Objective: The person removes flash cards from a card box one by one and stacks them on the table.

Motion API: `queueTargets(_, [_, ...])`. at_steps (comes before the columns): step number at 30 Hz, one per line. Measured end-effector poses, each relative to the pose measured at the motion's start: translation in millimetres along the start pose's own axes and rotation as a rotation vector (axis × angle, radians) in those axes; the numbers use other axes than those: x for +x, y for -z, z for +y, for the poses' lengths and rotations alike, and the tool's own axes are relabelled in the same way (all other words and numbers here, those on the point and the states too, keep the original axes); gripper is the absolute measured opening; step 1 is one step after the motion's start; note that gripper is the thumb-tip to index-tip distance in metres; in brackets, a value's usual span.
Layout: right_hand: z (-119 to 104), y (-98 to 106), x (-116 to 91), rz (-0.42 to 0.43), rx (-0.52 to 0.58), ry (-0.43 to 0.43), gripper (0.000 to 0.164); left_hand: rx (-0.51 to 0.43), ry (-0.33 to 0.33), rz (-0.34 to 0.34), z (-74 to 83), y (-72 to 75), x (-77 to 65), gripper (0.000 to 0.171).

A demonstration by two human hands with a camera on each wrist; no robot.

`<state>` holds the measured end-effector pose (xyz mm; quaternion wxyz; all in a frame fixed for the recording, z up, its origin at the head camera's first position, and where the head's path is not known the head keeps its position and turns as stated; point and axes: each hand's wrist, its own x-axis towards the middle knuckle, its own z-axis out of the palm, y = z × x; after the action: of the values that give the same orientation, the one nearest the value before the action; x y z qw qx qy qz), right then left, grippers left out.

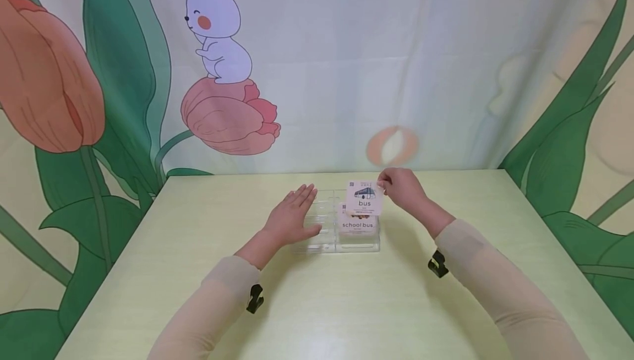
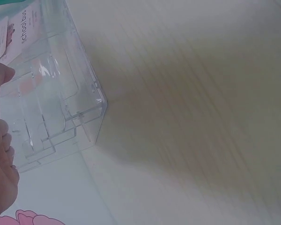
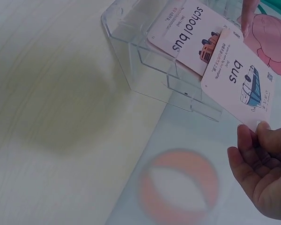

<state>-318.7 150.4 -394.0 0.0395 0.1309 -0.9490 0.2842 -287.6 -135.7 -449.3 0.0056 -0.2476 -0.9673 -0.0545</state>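
Observation:
My right hand (image 1: 402,188) pinches a "bus" flashcard (image 1: 364,197) by one corner between thumb and forefinger, as the right wrist view shows. That card overlaps the upper part of a "school bus" flashcard (image 1: 358,223), which stands in the right column of a clear plastic tiered rack (image 1: 335,247). Over the rack's left column lies my left hand (image 1: 292,218), fingers straight and thumb out to the right. Whether its palm bears on the rack is hidden. The rack's stepped slots (image 2: 42,103) show in the left wrist view.
The rack stands on a pale wood-grain table (image 1: 317,299), near its back edge. Behind rises a curtain (image 1: 337,74) printed with a rabbit, tulips and leaves. A black clip-like piece hangs at each sleeve cuff.

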Motion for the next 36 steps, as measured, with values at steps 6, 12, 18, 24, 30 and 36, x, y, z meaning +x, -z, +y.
queueTargets(6, [-4.5, 1.3, 0.5, 0.012, -0.013, 0.01, 0.019, 0.019, 0.008, -0.009, 1.6, 1.8, -1.1, 0.088])
queueTargets(12, [-7.7, 3.6, 1.7, 0.022, -0.018, 0.009, 0.018, 0.009, 0.003, -0.003, 2.1, 3.1, -1.4, 0.087])
queueTargets(18, [-8.9, 6.3, 2.8, 0.026, -0.024, 0.016, 0.019, 0.009, 0.004, 0.003, 1.8, 2.4, -1.4, 0.087])
queueTargets(24, [-10.2, 13.7, 2.2, 0.026, -0.007, 0.016, 0.02, 0.015, 0.008, -0.005, 0.9, 0.9, -0.7, 0.087])
queueTargets(30, [-9.8, 20.2, 2.8, 0.026, 0.013, 0.009, 0.02, 0.014, 0.01, 0.007, -0.4, -1.0, 0.5, 0.087])
queueTargets(36, [-10.6, 25.0, 2.0, 0.029, 0.02, 0.0, 0.021, 0.014, 0.004, 0.009, -0.7, -2.4, 1.2, 0.087])
